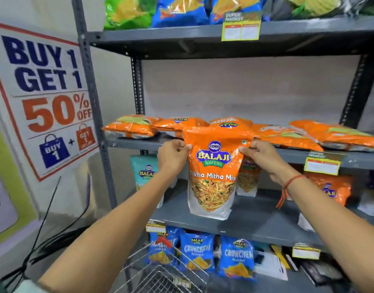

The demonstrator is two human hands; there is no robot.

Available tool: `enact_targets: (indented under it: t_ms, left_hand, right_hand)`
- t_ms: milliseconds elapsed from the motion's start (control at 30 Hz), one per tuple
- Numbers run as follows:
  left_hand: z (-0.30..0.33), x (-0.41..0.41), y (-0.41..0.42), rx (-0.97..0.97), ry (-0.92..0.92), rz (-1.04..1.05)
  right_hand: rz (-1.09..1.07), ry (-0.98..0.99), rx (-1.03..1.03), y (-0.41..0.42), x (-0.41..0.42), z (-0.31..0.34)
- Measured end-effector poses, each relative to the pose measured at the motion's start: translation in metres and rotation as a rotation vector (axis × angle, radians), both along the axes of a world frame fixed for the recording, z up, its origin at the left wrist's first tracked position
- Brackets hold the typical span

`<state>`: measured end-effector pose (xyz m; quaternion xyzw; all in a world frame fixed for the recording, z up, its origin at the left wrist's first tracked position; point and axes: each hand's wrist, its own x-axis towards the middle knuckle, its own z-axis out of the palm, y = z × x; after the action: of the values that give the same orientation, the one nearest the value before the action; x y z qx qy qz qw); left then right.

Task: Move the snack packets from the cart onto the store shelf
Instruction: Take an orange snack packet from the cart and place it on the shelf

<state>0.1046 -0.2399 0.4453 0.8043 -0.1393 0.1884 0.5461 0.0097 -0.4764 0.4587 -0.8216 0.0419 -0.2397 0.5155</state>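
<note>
I hold an orange Balaji Tikha Mitha Mix packet [213, 172] upright in front of the grey metal shelf [139, 142]. My left hand [173, 157] pinches its upper left edge and my right hand [264, 157] pinches its upper right edge. The packet's top reaches the level of the middle shelf board. Several orange packets [287, 136] lie flat on that board behind it. The wire cart [158, 275] is at the bottom, below my arms; what it holds is hidden.
Blue Crunchem packets [236, 259] stand on the lowest shelf and orange and teal packets on the shelf above. Green and blue bags fill the top shelf [182, 37]. A sale poster [46, 98] hangs on the left wall, with black cables below it.
</note>
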Motion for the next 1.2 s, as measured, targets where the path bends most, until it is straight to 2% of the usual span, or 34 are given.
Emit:
enact_targets:
  t_ms: [200, 400, 533, 733, 933, 1067, 1200]
  left_hand:
    - [-0.050, 0.012, -0.054, 0.002, 0.131, -0.062]
    - [-0.115, 0.030, -0.134, 0.010, 0.286, -0.093]
    - [-0.145, 0.044, -0.187, 0.024, 0.346, -0.109]
    - [-0.174, 0.065, -0.248, 0.042, 0.379, -0.124]
    - [-0.191, 0.082, -0.276, 0.059, 0.376, -0.069]
    - [-0.197, 0.091, -0.279, 0.024, 0.439, -0.081]
    - [-0.192, 0.092, -0.266, -0.037, 0.453, -0.062]
  right_hand:
    - [-0.071, 0.101, 0.059, -0.050, 0.003, -0.047]
    - [-0.161, 0.180, -0.047, -0.117, 0.014, -0.099]
    - [-0.186, 0.230, -0.091, -0.165, 0.028, -0.125]
    - [-0.227, 0.311, -0.012, -0.229, 0.062, -0.160]
    - [-0.206, 0.365, 0.101, -0.260, 0.085, -0.186]
    - [-0.217, 0.355, 0.175, -0.260, 0.094, -0.194]
    - [-0.435, 0.223, 0.180, -0.242, 0.099, -0.191]
